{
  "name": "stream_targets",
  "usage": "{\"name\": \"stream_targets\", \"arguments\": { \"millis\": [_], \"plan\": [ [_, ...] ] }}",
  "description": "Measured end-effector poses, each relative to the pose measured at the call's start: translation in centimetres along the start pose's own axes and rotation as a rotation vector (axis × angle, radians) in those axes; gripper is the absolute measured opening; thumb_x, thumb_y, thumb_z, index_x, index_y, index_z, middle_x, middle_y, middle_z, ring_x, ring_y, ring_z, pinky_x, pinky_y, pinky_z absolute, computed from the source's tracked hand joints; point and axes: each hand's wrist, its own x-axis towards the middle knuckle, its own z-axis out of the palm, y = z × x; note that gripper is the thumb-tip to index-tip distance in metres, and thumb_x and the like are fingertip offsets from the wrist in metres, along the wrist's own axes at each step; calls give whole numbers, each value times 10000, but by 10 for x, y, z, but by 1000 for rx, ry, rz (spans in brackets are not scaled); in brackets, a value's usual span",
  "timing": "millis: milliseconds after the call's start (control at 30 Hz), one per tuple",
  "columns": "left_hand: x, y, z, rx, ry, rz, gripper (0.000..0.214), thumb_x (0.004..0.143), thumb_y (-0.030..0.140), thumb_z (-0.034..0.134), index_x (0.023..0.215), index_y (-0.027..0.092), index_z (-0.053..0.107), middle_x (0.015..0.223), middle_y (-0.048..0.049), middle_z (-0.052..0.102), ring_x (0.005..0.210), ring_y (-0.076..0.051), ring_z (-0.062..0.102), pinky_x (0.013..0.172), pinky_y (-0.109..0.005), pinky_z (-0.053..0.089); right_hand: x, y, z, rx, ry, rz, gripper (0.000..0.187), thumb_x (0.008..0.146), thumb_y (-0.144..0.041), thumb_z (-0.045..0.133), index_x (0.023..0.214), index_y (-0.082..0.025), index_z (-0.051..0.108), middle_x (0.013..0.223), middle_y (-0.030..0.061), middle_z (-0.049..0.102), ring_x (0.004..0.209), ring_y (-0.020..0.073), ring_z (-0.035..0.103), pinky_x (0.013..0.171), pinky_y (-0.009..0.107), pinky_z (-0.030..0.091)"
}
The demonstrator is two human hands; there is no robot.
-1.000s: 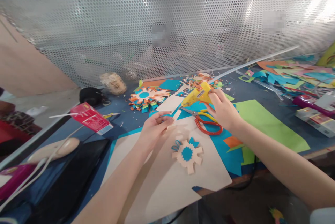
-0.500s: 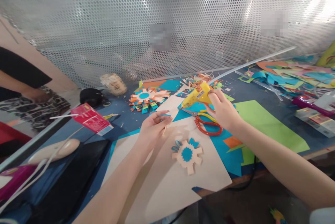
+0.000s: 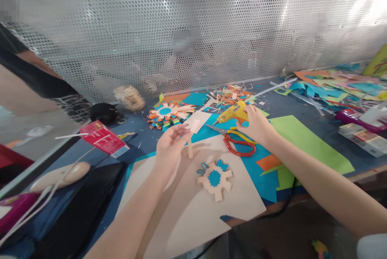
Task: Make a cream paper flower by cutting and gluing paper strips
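Observation:
A yellow hot glue gun [image 3: 233, 112] is gripped in my right hand [image 3: 256, 124], its nozzle pointing left over the papers. Between thumb and fingers of my left hand [image 3: 173, 142] is a small cream paper strip [image 3: 190, 148], its lower end hanging down. Below and to the right of that hand lies a cream paper flower [image 3: 223, 178] with a blue centre and blue looped and pointed petals. It rests on a large cream sheet [image 3: 181, 218]. Scissors with red and yellow handles [image 3: 240, 146] lie just under the glue gun.
A layered paper flower [image 3: 166, 112] and paper scraps [image 3: 231, 95] lie toward the mesh wall. Green sheets [image 3: 305, 142] are at right. On the left are a red carton [image 3: 104, 138], a beige corded tool [image 3: 69, 174] and a black flat case [image 3: 87, 206]. Another person [image 3: 39, 69] stands at far left.
The cream strip has turned into clear view in my left hand. The glue gun has shifted slightly right, with its long clear glue stick swinging lower. The person at left has moved.

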Motion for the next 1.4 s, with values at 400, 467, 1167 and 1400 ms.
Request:
{"name": "stream_targets", "arguments": {
  "millis": [400,467,1167,1400],
  "plan": [
    [-4,3,1,32,-45,46,283,594,257,715,829,169,583,742,8,600,683,-144,629,732,-286,474,7,4,0,-166,-189,310,288,782,-375,466,894,-113,508,884,165,619,790,270,608,619,314,425],
    [-3,3,1,39,-38,41,281,591,259,714,820,169,579,749,9,601,675,-142,632,711,-279,476,9,5,-1,-183,-201,335,307,789,-372,453,913,-99,518,899,176,620,821,284,607,637,320,429],
    [-1,1,3,34,-30,20,332,555,284,724,820,156,569,747,6,597,676,-142,622,690,-280,478,5,4,-3,-370,-75,202,418,837,-448,430,1006,-79,531,1042,207,527,986,351,461,771,446,344],
    [-2,1,3,77,-78,39,360,572,314,704,868,147,588,702,16,577,666,-133,598,695,-283,478,-30,-58,-16,64,-443,-396,498,668,-639,555,830,-168,557,852,63,602,846,234,510,779,390,297]
  ]
}}
